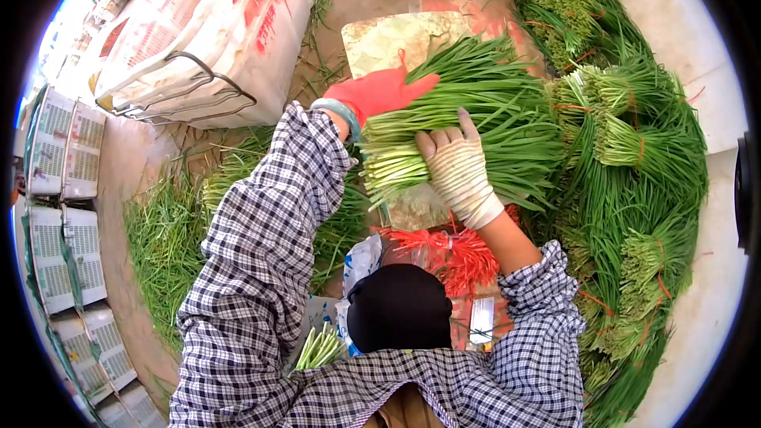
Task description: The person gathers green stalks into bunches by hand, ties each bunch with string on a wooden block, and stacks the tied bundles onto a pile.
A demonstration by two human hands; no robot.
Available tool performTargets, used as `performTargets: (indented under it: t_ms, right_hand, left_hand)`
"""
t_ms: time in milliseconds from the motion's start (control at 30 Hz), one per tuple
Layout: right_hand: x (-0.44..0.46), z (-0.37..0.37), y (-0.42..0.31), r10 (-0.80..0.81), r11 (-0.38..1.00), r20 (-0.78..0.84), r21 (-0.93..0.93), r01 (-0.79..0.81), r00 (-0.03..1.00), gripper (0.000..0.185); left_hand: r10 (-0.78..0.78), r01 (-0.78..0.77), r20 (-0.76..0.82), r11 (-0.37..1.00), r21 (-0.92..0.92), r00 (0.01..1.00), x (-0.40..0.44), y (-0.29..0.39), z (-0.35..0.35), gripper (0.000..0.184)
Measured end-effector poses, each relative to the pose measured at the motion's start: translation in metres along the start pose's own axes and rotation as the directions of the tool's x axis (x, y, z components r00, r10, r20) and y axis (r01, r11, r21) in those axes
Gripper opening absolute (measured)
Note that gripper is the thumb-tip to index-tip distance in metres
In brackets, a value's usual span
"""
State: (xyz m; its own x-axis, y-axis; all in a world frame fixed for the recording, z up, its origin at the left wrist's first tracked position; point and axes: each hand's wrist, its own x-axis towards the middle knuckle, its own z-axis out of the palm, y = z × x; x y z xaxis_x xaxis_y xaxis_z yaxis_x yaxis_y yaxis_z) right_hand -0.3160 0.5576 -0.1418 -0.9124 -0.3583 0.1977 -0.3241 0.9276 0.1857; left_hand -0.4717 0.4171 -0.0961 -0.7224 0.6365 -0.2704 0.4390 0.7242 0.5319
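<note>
A large loose sheaf of garlic chives [491,111] lies across a pale board [372,40], its cut whitish ends to the left and its green leaves to the right. My left hand [380,95], in a red glove, holds the far side near the cut ends, with some of its fingers hidden. From the near side my right hand [458,165], in a whitish glove with grey fingertips, grips the sheaf, fingers curled over the top. Close below it hangs a clump of red ties [456,257].
Tied chive bundles [634,143] are heaped along the right. Loose greens [166,238] cover the floor at left. A big white sack in a metal frame [230,40] stands at upper left, with white crates [67,246] at the far left. Cut stalks [319,347] sit near my lap.
</note>
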Motion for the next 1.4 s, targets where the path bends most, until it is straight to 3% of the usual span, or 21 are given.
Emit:
performTargets:
  t_ms: [67, 100, 200, 267, 333, 367, 400, 467, 533, 600, 633, 800, 867, 933, 1000, 1033, 1133, 1167, 1333, 1400]
  right_hand:
    - [-0.002, 0.009, -0.002, 0.027, 0.998, -0.394, -0.048, -0.05, 0.919, 0.036]
    - [-0.008, 0.024, -0.001, 0.077, 0.993, -0.396, -0.053, -0.107, 0.915, 0.045]
    - [-0.007, 0.027, 0.001, 0.206, 0.967, -0.315, -0.079, -0.242, 0.926, 0.045]
    - [0.003, 0.033, 0.006, 0.229, 0.966, -0.311, -0.043, -0.254, 0.923, 0.048]
    - [0.012, 0.036, 0.013, 0.196, 0.973, -0.25, -0.066, -0.219, 0.948, 0.052]
    - [0.018, 0.036, 0.018, 0.179, 0.984, -0.168, 0.013, -0.18, 0.969, 0.057]
    - [0.017, 0.028, 0.017, 0.136, 0.99, -0.209, -0.011, -0.141, 0.968, 0.057]
    - [0.028, 0.034, 0.026, 0.129, 0.988, -0.168, 0.108, -0.112, 0.977, 0.058]
    - [0.027, 0.036, 0.024, 0.126, 0.99, -0.211, 0.091, -0.109, 0.969, 0.056]
    - [0.025, 0.035, 0.024, 0.12, 0.987, -0.235, 0.133, -0.09, 0.965, 0.057]
    - [0.025, 0.03, 0.024, 0.123, 0.984, -0.234, 0.156, -0.088, 0.964, 0.057]
    - [0.012, 0.018, 0.019, 0.072, 0.992, -0.124, 0.108, -0.058, 0.99, 0.059]
    - [0.017, 0.015, 0.022, 0.117, 0.988, -0.183, 0.119, -0.096, 0.976, 0.061]
    - [0.02, 0.013, 0.028, 0.098, 0.991, -0.171, 0.104, -0.081, 0.98, 0.059]
    - [0.023, 0.02, 0.027, 0.121, 0.99, -0.189, 0.091, -0.105, 0.975, 0.057]
    - [0.025, 0.017, 0.029, 0.127, 0.991, -0.178, 0.058, -0.119, 0.976, 0.056]
    - [0.034, 0.018, 0.038, 0.089, 0.993, -0.181, 0.089, -0.073, 0.98, 0.057]
    - [0.035, 0.018, 0.041, 0.078, 0.993, -0.17, 0.103, -0.061, 0.982, 0.059]
    - [0.03, 0.02, 0.041, 0.018, 0.996, -0.117, 0.088, -0.008, 0.993, 0.064]
    - [0.028, 0.026, 0.039, 0.026, 0.998, -0.163, 0.066, -0.016, 0.986, 0.101]
  left_hand:
    - [0.023, -0.022, 0.079, 1.0, -0.012, 0.997, 0.014, -0.007, 0.01, 0.081]
    - [0.024, -0.025, 0.085, 1.0, 0.006, 0.996, 0.019, -0.011, 0.015, 0.081]
    - [-0.019, 0.016, 0.159, 1.0, 0.017, 0.987, 0.01, 0.005, 0.001, 0.082]
    - [-0.03, 0.024, 0.223, 0.999, 0.032, 0.974, 0.012, 0.01, -0.001, 0.085]
    - [0.119, -0.147, 0.219, 0.982, 0.117, 0.968, 0.022, 0.001, 0.011, 0.092]
    - [0.096, -0.13, 0.329, 0.988, 0.081, 0.939, 0.019, 0.008, 0.006, 0.1]
    - [0.113, -0.149, 0.335, 0.985, 0.083, 0.935, 0.008, 0.01, 0.01, 0.1]
    - [0.348, -0.354, 0.218, 0.935, -0.011, 0.912, 0.004, 0.002, 0.023, 0.105]
    - [0.366, -0.369, 0.18, 0.929, -0.014, 0.913, -0.003, 0.001, 0.034, 0.111]
    - [0.293, -0.299, 0.077, 0.952, 0.073, 0.953, -0.006, 0.003, 0.041, 0.115]
    - [0.202, -0.21, 0.099, 0.974, 0.084, 0.974, -0.01, 0.012, 0.037, 0.12]
    - [0.231, -0.226, -0.015, 0.961, 0.158, 0.973, -0.014, 0.005, 0.047, 0.122]
    - [0.173, -0.168, 0.012, 0.934, 0.315, 0.985, -0.014, 0.011, 0.042, 0.126]
    - [0.12, -0.133, 0.069, 0.963, 0.235, 0.99, -0.006, 0.007, 0.035, 0.126]
    - [0.34, -0.344, 0.099, 0.939, 0.025, 0.935, 0.001, -0.014, 0.04, 0.124]
    - [0.273, -0.265, 0.196, 0.962, -0.065, 0.942, -0.008, 0.004, 0.022, 0.123]
    - [0.31, -0.301, 0.182, 0.951, -0.072, 0.933, -0.001, -0.011, 0.025, 0.125]
    - [0.394, -0.392, 0.067, 0.919, -0.032, 0.917, 0.001, -0.016, 0.033, 0.132]
    - [0.254, -0.253, -0.008, 0.964, 0.085, 0.967, -0.013, -0.006, 0.046, 0.131]
    - [0.23, -0.224, -0.038, 0.967, 0.124, 0.972, -0.016, -0.005, 0.047, 0.131]
